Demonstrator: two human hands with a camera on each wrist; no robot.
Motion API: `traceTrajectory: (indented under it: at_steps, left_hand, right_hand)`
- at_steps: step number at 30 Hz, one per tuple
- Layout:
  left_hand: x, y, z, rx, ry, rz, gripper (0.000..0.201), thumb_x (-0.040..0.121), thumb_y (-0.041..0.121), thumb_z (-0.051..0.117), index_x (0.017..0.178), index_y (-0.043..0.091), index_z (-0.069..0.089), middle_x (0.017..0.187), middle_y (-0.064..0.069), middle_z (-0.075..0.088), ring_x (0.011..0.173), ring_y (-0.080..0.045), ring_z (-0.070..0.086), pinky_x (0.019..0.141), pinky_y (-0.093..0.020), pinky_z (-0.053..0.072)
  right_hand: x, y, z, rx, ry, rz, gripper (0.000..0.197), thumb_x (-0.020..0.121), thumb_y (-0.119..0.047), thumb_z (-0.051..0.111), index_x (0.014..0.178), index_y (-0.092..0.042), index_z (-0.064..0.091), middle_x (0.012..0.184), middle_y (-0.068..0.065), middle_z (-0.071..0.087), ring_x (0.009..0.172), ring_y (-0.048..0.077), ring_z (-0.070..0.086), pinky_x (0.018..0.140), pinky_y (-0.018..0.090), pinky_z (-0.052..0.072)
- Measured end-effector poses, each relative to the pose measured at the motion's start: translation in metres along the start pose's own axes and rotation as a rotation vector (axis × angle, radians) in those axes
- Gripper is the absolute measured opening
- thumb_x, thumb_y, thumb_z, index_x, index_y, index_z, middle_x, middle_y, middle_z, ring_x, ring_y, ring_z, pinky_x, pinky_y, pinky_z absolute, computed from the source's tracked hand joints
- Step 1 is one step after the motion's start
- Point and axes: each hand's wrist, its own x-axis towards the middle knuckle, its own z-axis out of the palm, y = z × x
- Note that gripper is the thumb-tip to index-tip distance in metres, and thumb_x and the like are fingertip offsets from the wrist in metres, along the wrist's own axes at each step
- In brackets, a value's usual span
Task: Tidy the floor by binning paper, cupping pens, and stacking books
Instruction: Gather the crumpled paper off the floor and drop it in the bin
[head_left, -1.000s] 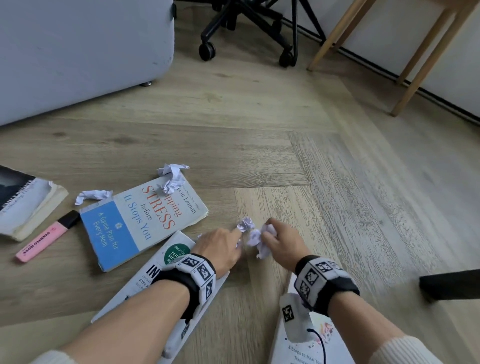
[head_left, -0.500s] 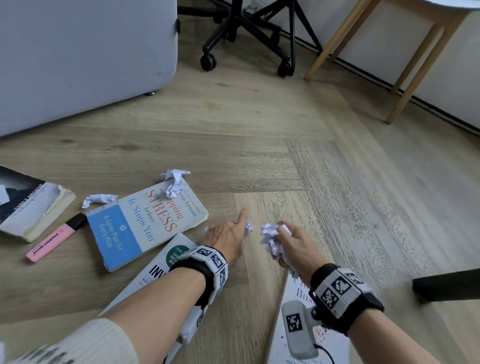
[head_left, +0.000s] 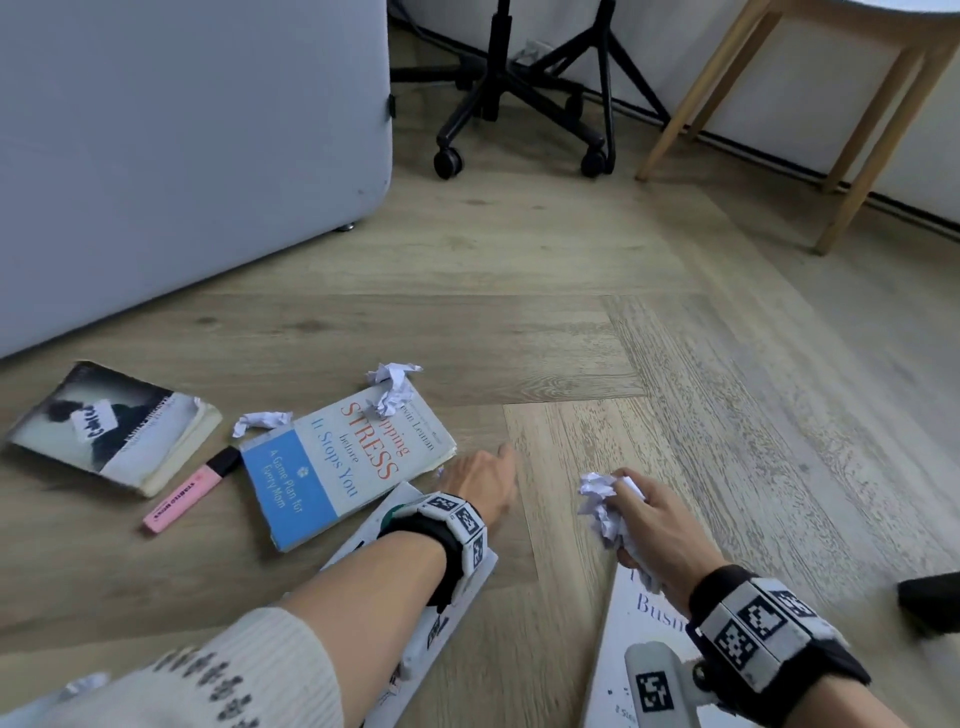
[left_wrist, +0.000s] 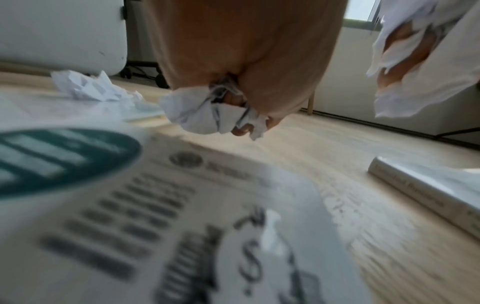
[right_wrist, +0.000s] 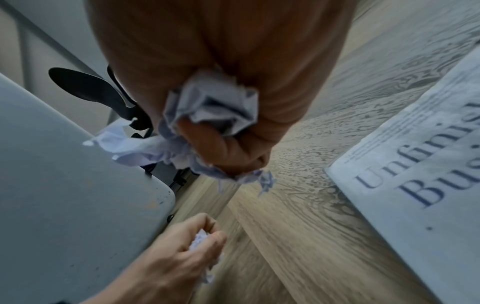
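Both hands carry paper meant for the bin. The right hand (head_left: 655, 519) has its fingers curled tight round a large crumpled wad (head_left: 602, 506), which bulges out past the fingertips. The left hand (head_left: 480, 480) closes its lower fingers on a smaller scrap (left_wrist: 213, 115), forefinger stretched ahead; beyond that fingertip two more balls lie by the stress book (head_left: 343, 462), likely the next pickup, no bin in view

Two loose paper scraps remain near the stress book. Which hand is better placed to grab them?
Left hand: it is beside the stress book bearing a crumpled scrap, holding only a small wad; the right hand looks fuller.
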Motion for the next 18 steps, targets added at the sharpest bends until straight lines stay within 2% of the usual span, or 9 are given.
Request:
traceTrajectory:
  at_steps: [4, 9, 12, 15, 18]
  left_hand:
    - [-0.026, -0.022, -0.034, -0.07, 0.116, -0.035, 0.005, 0.096, 0.012, 0.036, 0.092, 0.012, 0.04, 0.078, -0.012, 0.061, 0.066, -0.029, 0.056, 0.056, -0.036, 0.043]
    - [-0.088, -0.058, -0.067, 0.026, 0.133, -0.112, 0.008, 0.098, 0.014, 0.034, 0.098, 0.013, 0.041, 0.075, -0.009, 0.058, 0.065, -0.028, 0.056, 0.056, -0.036, 0.043]
    - [-0.138, -0.082, -0.101, 0.013, 0.183, -0.136, 0.006, 0.097, 0.018, 0.04, 0.099, 0.013, 0.042, 0.081, -0.011, 0.062, 0.07, -0.031, 0.061, 0.061, -0.04, 0.052]
    - [-0.191, -0.109, -0.15, -0.033, 0.361, -0.196, 0.009, 0.094, 0.018, 0.043, 0.089, 0.018, 0.036, 0.074, -0.012, 0.062, 0.068, -0.034, 0.06, 0.058, -0.04, 0.051]
    - [-0.252, -0.128, -0.192, -0.04, 0.573, -0.255, 0.007, 0.094, 0.021, 0.044, 0.091, 0.018, 0.039, 0.069, -0.009, 0.061, 0.062, -0.033, 0.056, 0.055, -0.037, 0.045]
  right_hand:
    - [0.006, -0.018, 0.025, -0.019, -0.014, -0.02, 0.027, 0.093, -0.015, 0.046, 0.077, 0.004, 0.058, 0.058, 0.009, 0.051, 0.058, 0.023, 0.043, 0.045, 0.024, 0.033]
    - [-0.008, -0.078, 0.068, -0.237, -0.131, -0.128, 0.025, 0.092, -0.018, 0.042, 0.078, -0.001, 0.054, 0.058, 0.009, 0.052, 0.039, 0.015, 0.037, 0.038, 0.018, 0.026]
    - [-0.026, -0.125, 0.101, -0.289, -0.233, -0.231, 0.026, 0.098, -0.02, 0.041, 0.079, -0.008, 0.054, 0.052, 0.001, 0.05, 0.036, 0.011, 0.033, 0.035, 0.016, 0.026]
    - [-0.048, -0.174, 0.145, -0.265, -0.31, -0.372, 0.027, 0.099, -0.017, 0.041, 0.074, -0.013, 0.052, 0.043, -0.007, 0.047, 0.033, 0.008, 0.032, 0.034, 0.017, 0.026]
    - [-0.072, -0.208, 0.191, -0.232, -0.389, -0.479, 0.03, 0.095, -0.014, 0.042, 0.067, -0.014, 0.05, 0.052, 0.003, 0.049, 0.04, 0.015, 0.034, 0.041, 0.022, 0.027]
